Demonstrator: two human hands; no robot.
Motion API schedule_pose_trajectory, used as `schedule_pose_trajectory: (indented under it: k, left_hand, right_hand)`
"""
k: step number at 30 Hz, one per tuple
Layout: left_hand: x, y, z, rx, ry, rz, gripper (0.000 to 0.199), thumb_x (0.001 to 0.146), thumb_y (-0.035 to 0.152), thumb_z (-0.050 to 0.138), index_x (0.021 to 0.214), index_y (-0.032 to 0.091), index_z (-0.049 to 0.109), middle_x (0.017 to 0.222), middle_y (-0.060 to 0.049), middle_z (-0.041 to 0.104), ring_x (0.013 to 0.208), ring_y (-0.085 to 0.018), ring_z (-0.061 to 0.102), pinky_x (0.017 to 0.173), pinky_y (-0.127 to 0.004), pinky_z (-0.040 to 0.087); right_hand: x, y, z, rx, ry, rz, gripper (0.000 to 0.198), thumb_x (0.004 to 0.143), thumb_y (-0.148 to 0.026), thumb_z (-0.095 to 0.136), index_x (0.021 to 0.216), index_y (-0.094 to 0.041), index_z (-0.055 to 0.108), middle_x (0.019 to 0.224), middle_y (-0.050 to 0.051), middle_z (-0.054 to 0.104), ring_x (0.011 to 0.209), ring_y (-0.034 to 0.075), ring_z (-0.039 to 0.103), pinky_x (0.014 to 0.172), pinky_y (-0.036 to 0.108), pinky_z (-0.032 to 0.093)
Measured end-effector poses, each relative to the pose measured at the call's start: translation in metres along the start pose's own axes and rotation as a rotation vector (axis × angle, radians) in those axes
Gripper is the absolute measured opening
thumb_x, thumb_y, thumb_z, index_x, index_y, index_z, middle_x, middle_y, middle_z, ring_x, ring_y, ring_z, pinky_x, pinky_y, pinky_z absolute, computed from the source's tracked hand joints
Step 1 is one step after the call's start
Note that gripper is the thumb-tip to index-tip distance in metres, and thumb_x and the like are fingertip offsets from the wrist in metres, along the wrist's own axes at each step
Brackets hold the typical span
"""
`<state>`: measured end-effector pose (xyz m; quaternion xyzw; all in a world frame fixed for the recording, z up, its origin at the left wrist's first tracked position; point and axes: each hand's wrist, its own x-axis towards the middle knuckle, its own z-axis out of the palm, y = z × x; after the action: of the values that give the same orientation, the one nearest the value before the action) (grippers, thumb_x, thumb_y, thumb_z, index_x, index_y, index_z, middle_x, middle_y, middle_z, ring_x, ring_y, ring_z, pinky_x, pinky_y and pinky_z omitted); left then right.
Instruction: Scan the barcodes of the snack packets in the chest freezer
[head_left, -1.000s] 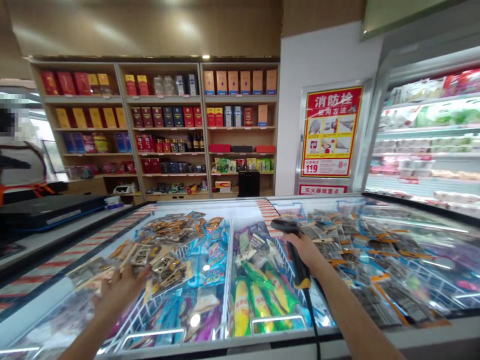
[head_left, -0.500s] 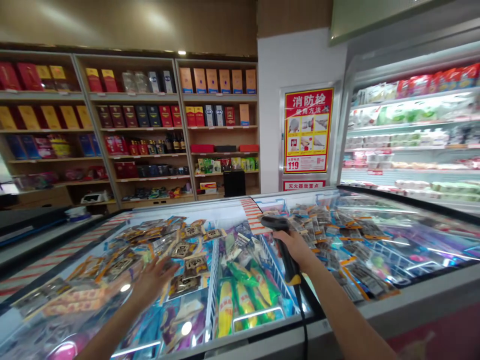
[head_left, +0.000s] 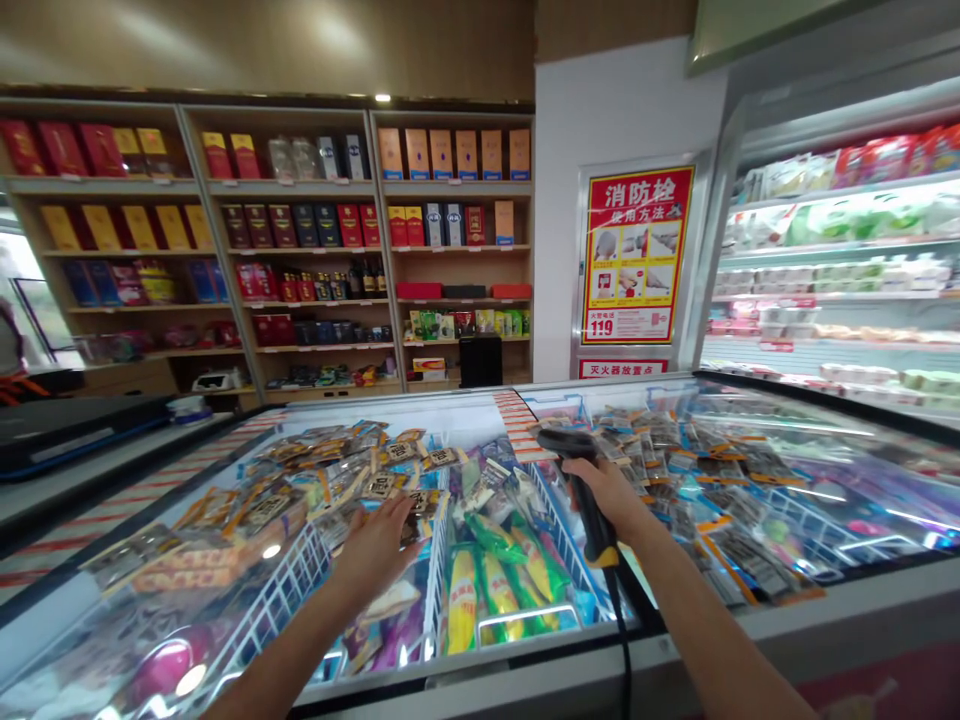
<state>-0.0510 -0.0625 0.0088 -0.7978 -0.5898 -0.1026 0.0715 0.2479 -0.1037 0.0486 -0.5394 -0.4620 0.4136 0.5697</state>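
My right hand is wrapped round the handle of a black barcode scanner with yellow trim, its cable hanging down over the freezer's front edge. My left hand reaches out with fingers extended, over or touching small brown snack packets; the hand partly hides them, so contact is unclear. Many such packets are spread over the glass top of the chest freezer. Dark packets with orange edges lie right of the scanner. Under the glass, yellow-and-green corn-shaped packs sit between white wire dividers.
Behind the freezer stand wooden shelves of boxed goods. A red fire hydrant poster hangs on the wall. At right is a lit open fridge. A black flat case lies at far left.
My left hand has moved right and forward across the packets, uncovering a wire divider on its left. The scanner stays in my right hand. My view has turned slightly left.
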Motion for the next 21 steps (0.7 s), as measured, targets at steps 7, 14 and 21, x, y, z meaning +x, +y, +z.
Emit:
schedule_pose_trajectory:
  k: [7, 14, 21]
  left_hand:
    - [0.027, -0.024, 0.001, 0.124, 0.101, -0.172, 0.051, 0.070, 0.013, 0.035, 0.120, 0.020, 0.042, 0.118, -0.010, 0.051, 0.106, -0.024, 0.047, 0.092, -0.047, 0.025]
    - [0.033, -0.017, 0.002, 0.018, 0.076, -0.138, 0.038, 0.075, 0.026, 0.036, 0.109, 0.023, 0.052, 0.112, -0.009, 0.053, 0.103, -0.024, 0.048, 0.091, -0.048, 0.028]
    - [0.038, -0.017, 0.015, -0.013, 0.137, -0.068, 0.037, 0.076, 0.032, 0.042, 0.111, 0.023, 0.050, 0.116, -0.007, 0.053, 0.108, -0.025, 0.046, 0.093, -0.045, 0.025]
  right_hand:
    - [0.000, -0.002, 0.002, 0.016, -0.012, 0.001, 0.018, 0.067, -0.032, 0.053, 0.060, -0.015, 0.051, 0.042, -0.004, 0.050, 0.035, 0.009, 0.047, 0.036, 0.021, 0.039]
    - [0.002, -0.001, 0.000, 0.016, -0.011, 0.014, 0.019, 0.067, -0.033, 0.053, 0.061, -0.015, 0.052, 0.042, -0.003, 0.051, 0.034, 0.009, 0.047, 0.035, 0.020, 0.037]
    - [0.003, -0.003, 0.003, 0.042, -0.008, 0.019, 0.021, 0.067, -0.034, 0.054, 0.060, -0.014, 0.053, 0.042, -0.002, 0.052, 0.034, 0.009, 0.047, 0.036, 0.021, 0.038]
